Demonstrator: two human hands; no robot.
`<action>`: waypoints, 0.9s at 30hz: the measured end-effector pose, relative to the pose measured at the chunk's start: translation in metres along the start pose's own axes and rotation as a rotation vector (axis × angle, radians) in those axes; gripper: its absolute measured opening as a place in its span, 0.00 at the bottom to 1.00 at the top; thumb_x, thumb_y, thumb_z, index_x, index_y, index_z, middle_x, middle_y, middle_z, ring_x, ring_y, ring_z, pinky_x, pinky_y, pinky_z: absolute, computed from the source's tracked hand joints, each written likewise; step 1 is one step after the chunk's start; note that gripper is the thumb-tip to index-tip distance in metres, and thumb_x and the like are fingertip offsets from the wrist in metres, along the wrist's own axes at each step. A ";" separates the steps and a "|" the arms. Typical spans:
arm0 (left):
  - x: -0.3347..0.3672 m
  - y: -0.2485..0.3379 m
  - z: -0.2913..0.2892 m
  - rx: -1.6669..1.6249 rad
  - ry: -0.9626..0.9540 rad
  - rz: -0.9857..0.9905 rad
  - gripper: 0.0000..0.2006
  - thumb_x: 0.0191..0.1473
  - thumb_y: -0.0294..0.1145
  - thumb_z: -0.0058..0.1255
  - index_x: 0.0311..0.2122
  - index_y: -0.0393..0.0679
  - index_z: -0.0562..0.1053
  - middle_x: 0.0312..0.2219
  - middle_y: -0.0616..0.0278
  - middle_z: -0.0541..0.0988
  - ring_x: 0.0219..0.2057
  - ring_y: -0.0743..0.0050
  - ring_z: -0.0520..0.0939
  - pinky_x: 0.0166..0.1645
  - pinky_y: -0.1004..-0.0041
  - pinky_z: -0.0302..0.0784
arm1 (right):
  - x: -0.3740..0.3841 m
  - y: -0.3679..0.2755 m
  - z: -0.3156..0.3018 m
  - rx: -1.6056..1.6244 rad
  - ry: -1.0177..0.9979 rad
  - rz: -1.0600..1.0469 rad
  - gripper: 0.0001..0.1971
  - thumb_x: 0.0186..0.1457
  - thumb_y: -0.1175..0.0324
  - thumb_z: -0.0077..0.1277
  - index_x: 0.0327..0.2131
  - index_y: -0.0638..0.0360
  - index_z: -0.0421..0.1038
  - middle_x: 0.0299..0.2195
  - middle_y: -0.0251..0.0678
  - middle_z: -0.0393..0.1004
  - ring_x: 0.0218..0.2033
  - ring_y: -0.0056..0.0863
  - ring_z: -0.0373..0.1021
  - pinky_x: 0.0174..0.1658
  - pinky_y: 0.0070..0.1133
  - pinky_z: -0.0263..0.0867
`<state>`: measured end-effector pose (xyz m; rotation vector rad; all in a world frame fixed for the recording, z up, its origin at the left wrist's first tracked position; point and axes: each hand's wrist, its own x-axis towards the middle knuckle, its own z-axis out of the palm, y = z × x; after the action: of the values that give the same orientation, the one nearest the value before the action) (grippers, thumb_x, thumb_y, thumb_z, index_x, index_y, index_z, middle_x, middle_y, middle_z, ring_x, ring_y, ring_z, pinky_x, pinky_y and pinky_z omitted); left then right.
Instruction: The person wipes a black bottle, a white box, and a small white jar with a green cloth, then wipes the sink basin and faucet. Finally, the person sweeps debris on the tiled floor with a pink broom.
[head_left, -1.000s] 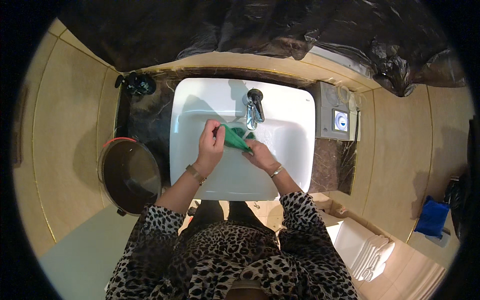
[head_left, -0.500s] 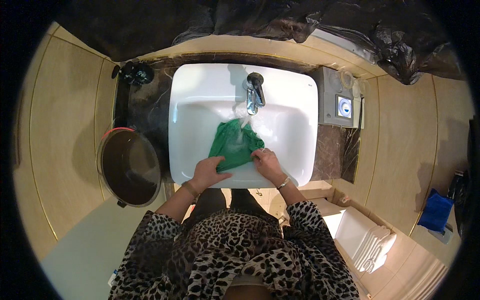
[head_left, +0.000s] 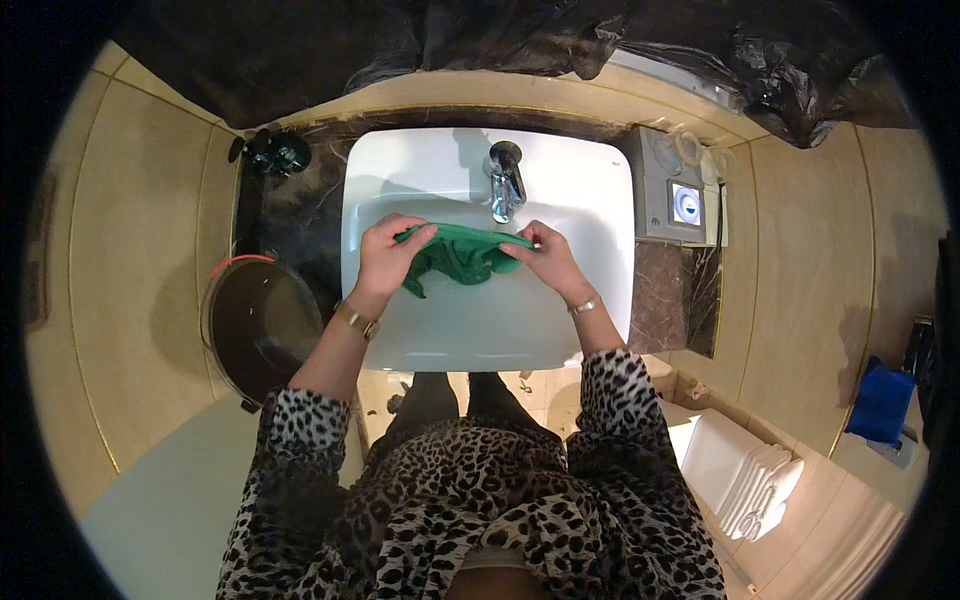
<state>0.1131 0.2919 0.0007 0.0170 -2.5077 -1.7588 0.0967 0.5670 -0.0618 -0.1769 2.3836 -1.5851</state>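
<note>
A wet green cloth (head_left: 455, 258) is stretched by its upper edge between my two hands, in front of the tap (head_left: 504, 182) in the white sink (head_left: 460, 345). My left hand (head_left: 388, 255) pinches the cloth's left corner between thumb and fingers. At the other corner my right hand (head_left: 550, 262) grips the edge the same way. Below that taut edge, the rest of the cloth hangs in crumpled folds down into the basin. The tap's spout is just behind the cloth; whether water runs behind it I cannot tell.
A dark bucket (head_left: 262, 325) with a red-topped handle stands left of the sink. On the dark marble counter, a black object (head_left: 277, 152) lies at the back left and a grey device with a small screen (head_left: 668, 190) stands at the right. Black plastic sheeting (head_left: 400, 45) hangs above.
Both hands have moved away from me toward the tap, lifting the cloth by its edge. Earlier it lay spread in the basin under running water.
</note>
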 end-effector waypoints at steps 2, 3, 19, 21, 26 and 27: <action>0.008 -0.028 0.001 -0.078 -0.050 -0.300 0.10 0.49 0.31 0.61 0.32 0.34 0.77 0.29 0.63 0.79 0.31 0.78 0.76 0.37 0.77 0.72 | 0.016 0.012 0.003 -0.020 -0.116 0.173 0.14 0.47 0.65 0.64 0.28 0.61 0.68 0.23 0.28 0.66 0.27 0.17 0.63 0.30 0.17 0.61; 0.010 -0.041 0.001 -0.078 -0.056 -0.343 0.10 0.49 0.30 0.60 0.32 0.34 0.77 0.29 0.63 0.79 0.32 0.79 0.75 0.38 0.77 0.72 | 0.019 0.007 0.007 -0.044 -0.089 0.170 0.12 0.48 0.66 0.63 0.31 0.61 0.71 0.24 0.28 0.68 0.28 0.16 0.64 0.30 0.17 0.62; 0.017 -0.056 0.071 -0.251 -0.288 -0.434 0.17 0.51 0.23 0.54 0.48 0.41 0.74 0.37 0.65 0.77 0.35 0.78 0.75 0.41 0.77 0.72 | 0.029 -0.001 0.050 0.432 0.021 0.376 0.13 0.41 0.74 0.64 0.34 0.62 0.76 0.28 0.31 0.76 0.29 0.21 0.71 0.35 0.19 0.69; 0.017 -0.067 0.068 -0.204 -0.261 -0.449 0.16 0.50 0.26 0.55 0.46 0.40 0.74 0.37 0.64 0.77 0.36 0.76 0.75 0.40 0.76 0.73 | 0.022 -0.011 0.047 0.469 -0.053 0.389 0.16 0.41 0.76 0.63 0.37 0.63 0.75 0.30 0.32 0.76 0.31 0.21 0.71 0.36 0.19 0.70; 0.032 -0.067 0.068 0.031 -0.671 -0.414 0.19 0.46 0.31 0.58 0.45 0.36 0.74 0.36 0.63 0.78 0.36 0.73 0.76 0.39 0.73 0.73 | 0.015 0.003 0.031 0.611 -0.076 0.338 0.22 0.40 0.78 0.62 0.44 0.62 0.72 0.35 0.34 0.75 0.35 0.22 0.71 0.37 0.18 0.70; 0.034 -0.063 0.068 -0.010 -0.649 -0.435 0.18 0.46 0.31 0.57 0.44 0.36 0.74 0.35 0.63 0.77 0.36 0.74 0.76 0.39 0.73 0.72 | 0.016 0.010 0.026 0.657 -0.060 0.345 0.23 0.40 0.79 0.62 0.44 0.62 0.71 0.36 0.34 0.75 0.36 0.22 0.71 0.36 0.18 0.70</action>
<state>0.0724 0.3318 -0.0798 -0.0120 -3.1318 -2.2294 0.0892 0.5440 -0.0832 0.2960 1.6157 -2.0269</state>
